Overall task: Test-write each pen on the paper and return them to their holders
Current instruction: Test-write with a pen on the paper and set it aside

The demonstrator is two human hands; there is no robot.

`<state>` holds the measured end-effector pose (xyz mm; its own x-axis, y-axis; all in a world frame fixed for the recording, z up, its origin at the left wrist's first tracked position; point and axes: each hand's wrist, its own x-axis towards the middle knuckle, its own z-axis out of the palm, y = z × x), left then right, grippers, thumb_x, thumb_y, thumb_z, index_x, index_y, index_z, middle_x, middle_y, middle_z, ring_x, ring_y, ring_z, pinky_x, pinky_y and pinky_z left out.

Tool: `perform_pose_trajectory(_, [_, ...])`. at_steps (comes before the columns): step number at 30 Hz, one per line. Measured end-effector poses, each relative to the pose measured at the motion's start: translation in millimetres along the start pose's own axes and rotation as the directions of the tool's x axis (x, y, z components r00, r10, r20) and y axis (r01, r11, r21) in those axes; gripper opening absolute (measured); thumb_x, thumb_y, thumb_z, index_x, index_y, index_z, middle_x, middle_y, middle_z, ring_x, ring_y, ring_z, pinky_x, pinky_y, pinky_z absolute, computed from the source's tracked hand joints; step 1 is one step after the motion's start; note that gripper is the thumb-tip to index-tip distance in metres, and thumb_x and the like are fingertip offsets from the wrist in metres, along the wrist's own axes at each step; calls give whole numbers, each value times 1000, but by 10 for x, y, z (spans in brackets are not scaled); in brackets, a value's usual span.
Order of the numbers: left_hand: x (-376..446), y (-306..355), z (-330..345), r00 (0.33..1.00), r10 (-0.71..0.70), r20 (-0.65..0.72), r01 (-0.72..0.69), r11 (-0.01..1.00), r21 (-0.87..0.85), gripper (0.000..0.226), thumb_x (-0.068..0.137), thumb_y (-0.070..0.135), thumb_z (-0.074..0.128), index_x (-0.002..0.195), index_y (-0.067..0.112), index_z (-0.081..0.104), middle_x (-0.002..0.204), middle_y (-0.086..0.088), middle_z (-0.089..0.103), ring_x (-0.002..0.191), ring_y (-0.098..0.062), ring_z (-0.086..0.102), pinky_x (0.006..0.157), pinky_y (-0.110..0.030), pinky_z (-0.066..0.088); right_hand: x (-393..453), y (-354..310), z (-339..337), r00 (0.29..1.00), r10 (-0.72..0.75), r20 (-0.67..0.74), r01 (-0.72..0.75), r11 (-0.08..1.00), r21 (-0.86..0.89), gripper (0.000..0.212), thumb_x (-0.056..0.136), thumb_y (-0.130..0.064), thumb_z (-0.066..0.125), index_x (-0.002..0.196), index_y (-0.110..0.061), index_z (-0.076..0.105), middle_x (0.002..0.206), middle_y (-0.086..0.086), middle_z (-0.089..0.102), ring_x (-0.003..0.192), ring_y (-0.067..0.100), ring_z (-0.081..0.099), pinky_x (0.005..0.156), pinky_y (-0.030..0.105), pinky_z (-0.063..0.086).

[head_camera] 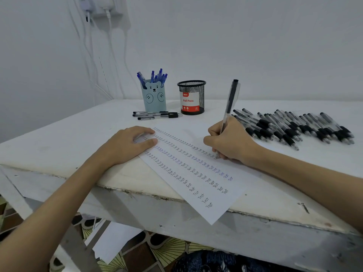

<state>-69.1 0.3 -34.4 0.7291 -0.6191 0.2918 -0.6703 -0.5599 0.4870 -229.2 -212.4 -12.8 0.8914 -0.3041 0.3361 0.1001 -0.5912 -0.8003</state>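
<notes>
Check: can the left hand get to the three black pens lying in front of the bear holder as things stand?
Probably yes. The left hand rests flat on the paper, holding nothing, and the table between it and the three black pens looks bare.

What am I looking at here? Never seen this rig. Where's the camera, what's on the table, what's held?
No machine: one head-worn camera looks down at a person's bare hands. The right hand grips a black pen, tip on the paper, which carries rows of "Test". The left hand rests flat on that sheet. On the white table: a bear holder with blue pens, a black mesh holder, three loose pens, and a big pile of black pens.
</notes>
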Motion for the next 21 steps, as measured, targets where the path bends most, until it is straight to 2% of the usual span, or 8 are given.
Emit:
perform_pose_trajectory(2, [-6,5,4,1000,0,-2,0,1000,-4,51,68,73,48,111,46,57,127,21,53,120,-5,47,104,-29,34,1,-2,0,1000,-15,-11,15,1000,-9,47,74,9,49,43,-14,23,37,-2,23,37,19,34,33,11,23])
perform_pose_trajectory(5, [-8,10,3,1000,-1,-6,1,1000,-7,51,69,71,48,112,45,58,128,20,53,120,-6,46,105,-31,34,2,-10,20,999,-47,-22,46,998,-35,48,73,9,49,43,-16,20,37,-7,14,51,21,35,36,15,25])
perform_pose_trajectory(10, [-6,24,-1,1000,6,-3,-6,1000,6,51,69,70,47,112,45,57,128,20,53,120,-6,47,102,-27,33,-6,-19,9,999,-34,-12,34,999,-16,47,75,9,49,44,-14,22,37,-5,16,52,23,35,32,12,23])
perform_pose_trajectory(14, [-8,25,-4,1000,9,-9,-8,1000,11,51,71,68,47,114,42,58,129,19,53,120,-7,47,102,-28,33,-16,-34,0,999,-28,-25,28,999,-16,44,75,9,48,46,-13,23,45,4,20,52,23,34,31,11,22])
perform_pose_trajectory(18, [-11,35,-1,1000,11,-9,-11,1000,10,52,71,66,47,115,41,58,128,19,53,120,-7,46,100,-26,32,-3,-17,17,999,-31,-39,28,998,-61,49,74,8,50,44,-16,20,39,-6,14,56,22,34,38,16,23])
perform_pose_trajectory(21, [-10,33,2,1000,13,-10,-12,1000,13,49,74,66,50,115,41,58,128,19,53,118,-5,46,98,-25,32,1,-25,3,999,-9,-38,7,999,-43,45,76,7,49,46,-14,22,47,4,21,50,21,33,32,13,23])
